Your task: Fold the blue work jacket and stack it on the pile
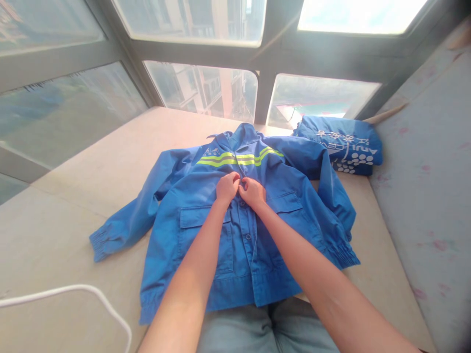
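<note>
A blue work jacket lies spread front side up, collar away from me, with yellow and grey reflective stripes across its chest. Both sleeves stretch out to the sides. At the middle of the front placket, below the stripes, my left hand pinches the jacket's edge. My right hand is beside it, fingers closed on the other side of the same opening. The fingertips nearly meet and hide whatever small part is between them. Lower on the placket, round buttons show, and the front hangs undone there.
A folded blue bundle with white printing sits at the back right, by the flowered wall. A white cable curves over the pale surface at lower left. Windows rise behind the jacket.
</note>
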The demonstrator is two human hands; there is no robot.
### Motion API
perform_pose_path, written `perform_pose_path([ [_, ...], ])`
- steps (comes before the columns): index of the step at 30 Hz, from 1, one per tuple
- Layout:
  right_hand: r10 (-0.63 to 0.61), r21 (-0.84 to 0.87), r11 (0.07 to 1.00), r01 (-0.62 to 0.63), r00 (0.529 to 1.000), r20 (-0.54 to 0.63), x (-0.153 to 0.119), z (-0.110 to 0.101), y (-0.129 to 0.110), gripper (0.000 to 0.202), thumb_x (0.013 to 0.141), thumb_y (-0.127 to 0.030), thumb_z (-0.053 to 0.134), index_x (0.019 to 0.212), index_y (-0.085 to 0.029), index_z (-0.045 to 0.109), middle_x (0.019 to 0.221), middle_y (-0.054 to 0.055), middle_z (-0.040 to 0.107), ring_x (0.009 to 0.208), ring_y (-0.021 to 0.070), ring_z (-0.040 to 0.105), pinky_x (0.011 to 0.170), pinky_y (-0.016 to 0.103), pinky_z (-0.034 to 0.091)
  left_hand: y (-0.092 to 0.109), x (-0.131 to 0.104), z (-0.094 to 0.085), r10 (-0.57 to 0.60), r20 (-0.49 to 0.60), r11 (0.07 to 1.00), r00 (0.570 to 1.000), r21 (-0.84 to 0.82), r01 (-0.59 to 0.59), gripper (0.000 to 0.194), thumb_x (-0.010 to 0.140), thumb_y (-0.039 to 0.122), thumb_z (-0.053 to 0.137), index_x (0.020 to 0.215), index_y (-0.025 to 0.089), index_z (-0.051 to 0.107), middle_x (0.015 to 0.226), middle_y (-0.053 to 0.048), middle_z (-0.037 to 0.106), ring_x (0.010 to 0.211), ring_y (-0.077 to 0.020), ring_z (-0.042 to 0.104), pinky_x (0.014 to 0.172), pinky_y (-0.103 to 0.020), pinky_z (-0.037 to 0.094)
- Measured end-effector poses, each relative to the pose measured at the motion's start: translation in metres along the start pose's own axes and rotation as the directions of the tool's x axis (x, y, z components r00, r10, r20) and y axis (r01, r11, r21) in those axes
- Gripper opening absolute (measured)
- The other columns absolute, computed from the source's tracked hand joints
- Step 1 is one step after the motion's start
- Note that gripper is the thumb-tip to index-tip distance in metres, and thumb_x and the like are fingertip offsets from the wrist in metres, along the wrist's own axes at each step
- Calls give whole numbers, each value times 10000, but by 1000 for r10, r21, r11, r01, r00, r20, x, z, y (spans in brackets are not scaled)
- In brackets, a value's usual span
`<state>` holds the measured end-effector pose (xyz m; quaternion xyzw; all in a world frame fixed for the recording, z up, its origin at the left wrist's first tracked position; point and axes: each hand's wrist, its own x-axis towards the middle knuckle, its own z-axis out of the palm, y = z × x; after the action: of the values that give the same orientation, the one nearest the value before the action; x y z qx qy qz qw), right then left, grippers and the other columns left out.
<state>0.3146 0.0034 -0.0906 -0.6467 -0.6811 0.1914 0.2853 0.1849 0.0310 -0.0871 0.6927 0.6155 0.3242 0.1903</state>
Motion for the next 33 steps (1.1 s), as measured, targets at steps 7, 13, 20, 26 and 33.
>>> perform_pose_path([
  [7, -76, 164, 983, 84, 996, -55, 3, 5, 12, 325, 838, -261, 578, 1120, -173, 713, 719, -8, 652, 723, 158, 603, 721, 249, 451, -5, -3, -1, -3, -1, 980, 1000, -199, 3, 130, 791, 140, 596, 862, 212, 678, 859, -23, 743, 801, -173, 693, 767, -265, 518],
  [13, -139, 183, 973, 143, 990, -34, 2, 7, 13, 404, 818, -201, 566, 1199, -206, 699, 720, -16, 666, 697, 151, 595, 695, 244, 443, -13, -3, 4, -32, 13, 953, 999, -302, 34, 120, 768, 161, 594, 845, 190, 680, 833, -28, 743, 785, -176, 690, 761, -279, 535],
  [20, -129, 183, 974, 133, 991, -37, 2, 7, 15, 350, 829, -219, 538, 1124, -232, 724, 680, -32, 645, 629, 140, 561, 638, 236, 413, -15, -1, 6, -78, 5, 932, 997, -356, 75, 172, 786, 349, 661, 800, 180, 682, 771, -40, 727, 729, -179, 675, 693, -278, 527],
  [26, -65, 150, 986, 79, 993, -97, 3, 8, 16, 279, 834, -229, 568, 1058, -211, 733, 740, -2, 643, 730, 158, 573, 709, 251, 431, -18, 1, 7, -82, 23, 921, 996, -381, 84, 134, 784, 283, 648, 829, 170, 704, 799, -56, 742, 746, -188, 689, 703, -289, 542],
  [33, -21, 159, 986, 43, 990, -141, 5, 7, 17, 186, 843, -224, 588, 949, -221, 741, 774, 2, 628, 738, 157, 568, 703, 253, 429, -19, -2, 8, -29, 65, 918, 997, -394, 52, 160, 752, 167, 645, 888, 178, 727, 881, -57, 763, 819, -193, 713, 801, -306, 560],
])
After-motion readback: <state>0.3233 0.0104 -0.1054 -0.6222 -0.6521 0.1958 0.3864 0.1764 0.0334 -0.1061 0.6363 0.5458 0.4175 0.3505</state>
